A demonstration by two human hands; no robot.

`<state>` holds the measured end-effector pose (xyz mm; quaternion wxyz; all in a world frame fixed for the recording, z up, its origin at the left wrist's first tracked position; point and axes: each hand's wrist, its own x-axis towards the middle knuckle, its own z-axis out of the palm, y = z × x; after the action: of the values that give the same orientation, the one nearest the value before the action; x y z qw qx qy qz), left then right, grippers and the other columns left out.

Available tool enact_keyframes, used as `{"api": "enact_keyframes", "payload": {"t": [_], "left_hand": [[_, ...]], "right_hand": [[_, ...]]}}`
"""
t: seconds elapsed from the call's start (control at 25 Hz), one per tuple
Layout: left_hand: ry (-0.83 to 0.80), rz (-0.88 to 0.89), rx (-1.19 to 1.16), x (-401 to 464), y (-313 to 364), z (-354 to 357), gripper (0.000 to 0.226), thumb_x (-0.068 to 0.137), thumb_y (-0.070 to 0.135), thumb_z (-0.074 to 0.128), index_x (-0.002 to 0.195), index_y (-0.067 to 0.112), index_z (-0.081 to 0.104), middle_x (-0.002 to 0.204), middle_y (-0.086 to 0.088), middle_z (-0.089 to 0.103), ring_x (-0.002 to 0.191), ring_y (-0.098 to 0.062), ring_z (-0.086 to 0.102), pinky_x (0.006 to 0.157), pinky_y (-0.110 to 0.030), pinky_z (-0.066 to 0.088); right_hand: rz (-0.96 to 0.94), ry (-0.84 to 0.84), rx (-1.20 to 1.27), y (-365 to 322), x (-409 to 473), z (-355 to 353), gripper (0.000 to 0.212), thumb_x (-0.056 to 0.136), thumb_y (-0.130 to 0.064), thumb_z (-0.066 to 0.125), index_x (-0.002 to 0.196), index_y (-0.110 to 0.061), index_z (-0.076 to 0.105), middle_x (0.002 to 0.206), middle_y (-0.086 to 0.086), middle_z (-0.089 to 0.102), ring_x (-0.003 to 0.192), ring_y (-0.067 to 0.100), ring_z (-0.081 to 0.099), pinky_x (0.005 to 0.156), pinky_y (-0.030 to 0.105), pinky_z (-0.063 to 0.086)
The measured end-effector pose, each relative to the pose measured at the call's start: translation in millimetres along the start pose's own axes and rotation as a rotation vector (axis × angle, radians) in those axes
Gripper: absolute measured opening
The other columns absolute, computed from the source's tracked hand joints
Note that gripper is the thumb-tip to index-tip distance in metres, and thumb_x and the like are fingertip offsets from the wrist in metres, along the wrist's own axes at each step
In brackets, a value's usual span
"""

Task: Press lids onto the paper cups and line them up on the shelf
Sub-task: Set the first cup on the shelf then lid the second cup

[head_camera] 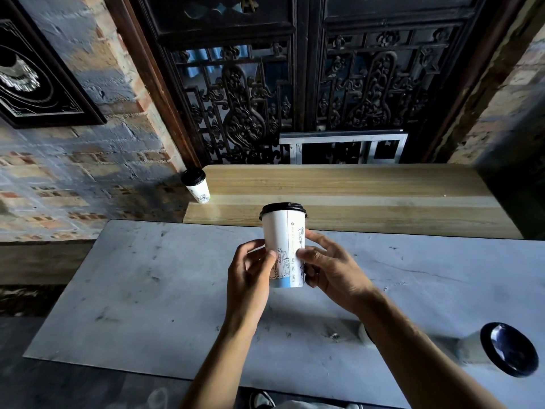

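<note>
Nearest, lower edge: a shoe and a strip of pale cloth show below the table's near side.
Table: a grey, scuffed slab running left to right under both forearms.
Lidded cup at right: it stands on the table near the right edge, well apart from the hands, its black lid facing the camera.
Left hand: fingers curled round the lower left side of the held cup, thumb pressed on its printed wall.
Right hand: fingers and thumb wrapped round the cup's lower right side, opposite the left hand.
Held cup: a white paper cup with line drawings and a blue band at its base, upright, raised above the table between the two hands; a black lid sits on its rim.
Shelf: a pale wooden board just behind the table's far edge.
Cup on shelf: white with a black lid, standing at the shelf's far left corner beside the brick wall.
Farthest: a dark carved wooden screen behind the shelf, and a dark framed picture on the wall at left.
</note>
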<state>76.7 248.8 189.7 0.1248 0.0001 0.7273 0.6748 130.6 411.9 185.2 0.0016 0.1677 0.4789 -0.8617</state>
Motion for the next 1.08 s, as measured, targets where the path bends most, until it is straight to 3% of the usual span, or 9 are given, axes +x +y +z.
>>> {"api": "enact_keyframes", "payload": {"t": [0.32,0.56,0.72,0.88,1.08], "left_hand": [[-0.006,-0.024,0.028,-1,2,3,0.018,0.096,0.013,0.068,0.104,0.03,0.069,0.1,0.012,0.082,0.094,-0.01,0.077,0.09,-0.045,0.061],[-0.009,-0.027,0.084,-5,2,7,0.031,0.08,0.038,0.069,0.109,0.031,0.075,0.105,0.006,0.081,0.099,-0.016,0.076,0.092,-0.053,0.062],[0.021,-0.048,0.084,-6,1,14,0.036,0.078,0.037,0.068,0.111,0.028,0.077,0.104,0.007,0.081,0.096,-0.018,0.077,0.093,-0.055,0.061],[0.036,-0.04,0.074,-10,1,22,0.023,0.088,0.023,0.07,0.108,0.034,0.073,0.097,0.01,0.081,0.093,-0.018,0.078,0.091,-0.055,0.062],[0.045,-0.02,0.072,-12,-1,34,0.027,0.079,0.032,0.067,0.106,0.027,0.071,0.102,0.006,0.081,0.092,-0.012,0.077,0.094,-0.057,0.06]], "right_hand": [[-0.014,0.005,-0.023,0,0,-2,0.057,0.081,-0.005,0.078,0.134,-0.008,0.056,0.091,0.01,0.074,0.055,0.012,0.051,0.047,0.024,0.041],[-0.018,0.019,0.004,0,1,-9,0.05,0.087,-0.004,0.073,0.134,-0.01,0.058,0.084,0.006,0.071,0.053,0.012,0.05,0.048,0.026,0.041],[0.005,0.02,0.006,-2,2,-18,0.043,0.093,0.003,0.059,0.134,-0.011,0.06,0.087,0.013,0.065,0.053,0.016,0.047,0.048,0.028,0.041],[0.002,0.012,-0.003,-6,3,-25,0.045,0.093,0.006,0.058,0.135,-0.009,0.058,0.09,0.016,0.065,0.053,0.016,0.049,0.048,0.028,0.042],[0.012,-0.043,-0.066,-9,1,-35,0.039,0.091,-0.005,0.062,0.13,-0.007,0.062,0.09,0.014,0.067,0.058,0.016,0.05,0.05,0.026,0.045]]}}
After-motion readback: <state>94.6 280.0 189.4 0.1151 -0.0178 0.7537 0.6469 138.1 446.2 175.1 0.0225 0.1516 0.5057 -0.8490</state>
